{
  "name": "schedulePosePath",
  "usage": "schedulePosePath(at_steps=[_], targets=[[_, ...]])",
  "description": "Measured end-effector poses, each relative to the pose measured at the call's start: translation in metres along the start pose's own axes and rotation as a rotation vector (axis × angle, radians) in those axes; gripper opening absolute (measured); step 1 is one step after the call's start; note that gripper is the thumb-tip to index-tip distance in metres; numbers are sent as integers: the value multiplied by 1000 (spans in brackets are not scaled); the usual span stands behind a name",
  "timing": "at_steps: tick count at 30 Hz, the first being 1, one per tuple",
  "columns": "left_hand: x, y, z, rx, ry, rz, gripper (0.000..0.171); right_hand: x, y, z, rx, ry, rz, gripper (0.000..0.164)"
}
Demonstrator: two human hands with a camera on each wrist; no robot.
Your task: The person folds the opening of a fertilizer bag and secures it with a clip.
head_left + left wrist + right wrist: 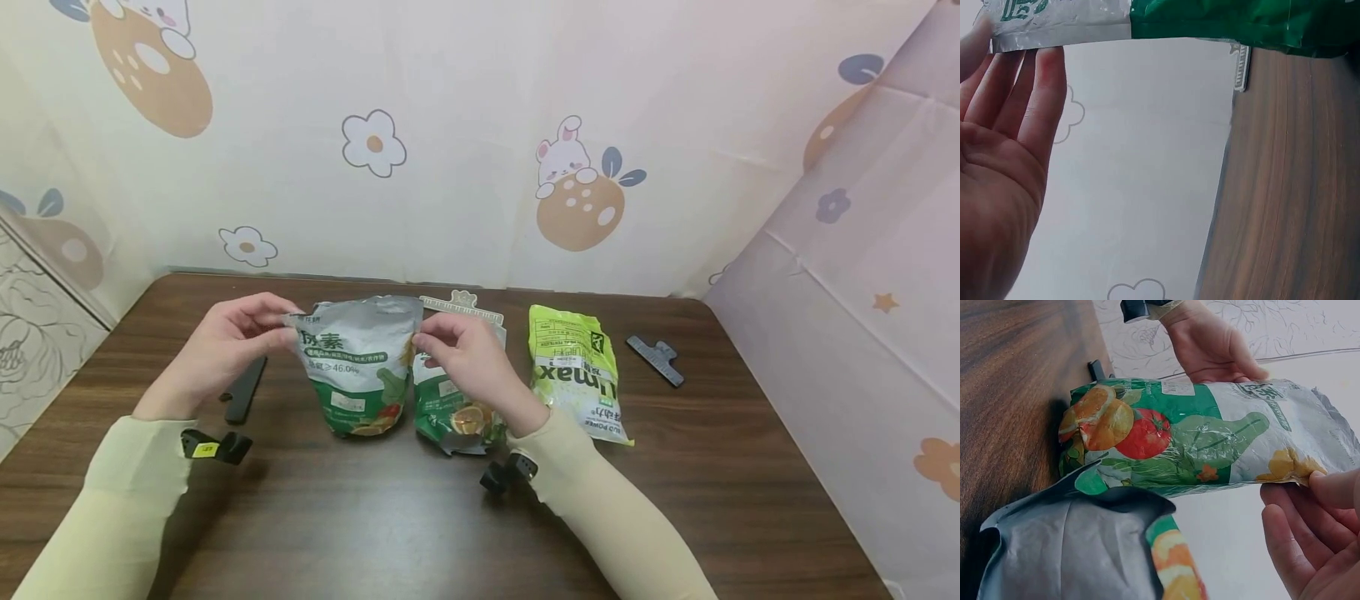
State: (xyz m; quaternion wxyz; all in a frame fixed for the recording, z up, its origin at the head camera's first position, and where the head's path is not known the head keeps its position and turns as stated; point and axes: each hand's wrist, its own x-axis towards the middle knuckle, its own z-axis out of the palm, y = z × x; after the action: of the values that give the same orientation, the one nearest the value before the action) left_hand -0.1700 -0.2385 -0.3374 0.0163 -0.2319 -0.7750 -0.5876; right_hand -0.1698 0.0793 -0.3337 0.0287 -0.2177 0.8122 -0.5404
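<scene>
A silver and green fertilizer bag (360,367) with pictures of vegetables and fruit stands upright between my hands. My left hand (243,342) pinches its upper left edge between thumb and fingers. The upper right edge is pinched by my right hand (468,354), and the right wrist view shows that thumb and fingers (1335,481) on the bag's side. Just to the right, partly behind my right hand, a second similar bag (450,408) lies on the table. A pale ruler-marked clip (462,308) is at its top end.
Farther right lies a lime-green and white bag (573,371), its print upside down. A dark grey clip (656,360) rests beyond it. Another black clip (246,392) is beside my left wrist. A patterned curtain (465,167) hangs behind the brown wooden table (390,525).
</scene>
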Motion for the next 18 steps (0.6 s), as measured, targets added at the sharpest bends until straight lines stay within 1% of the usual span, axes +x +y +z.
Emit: schedulePosePath(at_steps=[2,4,6,9,14,18], targets=[[0,0,1,78,11,-27,22,0,0,0,0,0,-5,9],[0,0,3,115,20,-43,19,0,1,0,1,-1,-9,9],[0,-1,5,128,27,-51,14,-1,2,1,-4,-1,-13,9],[-2,-1,6,143,39,-44,5,0,3,2,-20,-7,-31,9],[-5,0,2,173,58,-23,6,3,1,3,-59,-19,-67,10],[-5,-3,5,147,58,-27,9,2,0,0,-88,-22,-73,11]])
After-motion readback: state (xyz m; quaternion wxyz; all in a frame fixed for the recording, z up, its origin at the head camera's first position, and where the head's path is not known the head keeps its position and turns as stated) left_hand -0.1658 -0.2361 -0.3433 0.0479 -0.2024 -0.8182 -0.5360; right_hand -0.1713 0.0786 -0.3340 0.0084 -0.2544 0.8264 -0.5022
